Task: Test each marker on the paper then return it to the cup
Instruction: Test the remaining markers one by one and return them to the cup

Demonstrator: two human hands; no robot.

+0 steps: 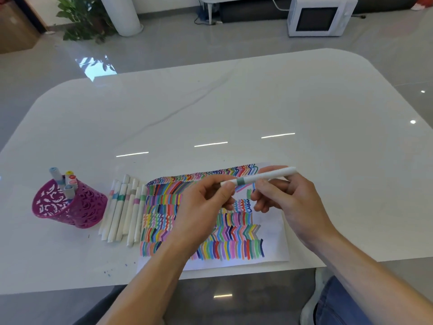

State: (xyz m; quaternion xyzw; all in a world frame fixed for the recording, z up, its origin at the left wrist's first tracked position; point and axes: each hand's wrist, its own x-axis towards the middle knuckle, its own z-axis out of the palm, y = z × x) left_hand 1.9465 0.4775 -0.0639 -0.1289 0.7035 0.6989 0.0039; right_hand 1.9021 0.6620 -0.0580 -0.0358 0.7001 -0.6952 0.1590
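- Here, both hands hold one white marker [264,176] with a grey-green band above the far half of the paper [273,222]. It lies nearly level, its right end a little higher.
- The left hand [206,205] hangs over the middle of the paper, thumb and curled fingers pinching the marker's left end.
- The right hand [290,200] is over the paper's right side, its fingers curled round the marker's barrel just right of the band.
- The paper is crowded with short strokes in many colours, with bare white along its right and near edges.
- A row of white markers [124,207] lies side by side on the table [234,102], touching the paper's left edge.
- Left of the paper, beyond that row, a magenta cut-out cup [70,205] stands upright with a few capped markers [68,181] in it.
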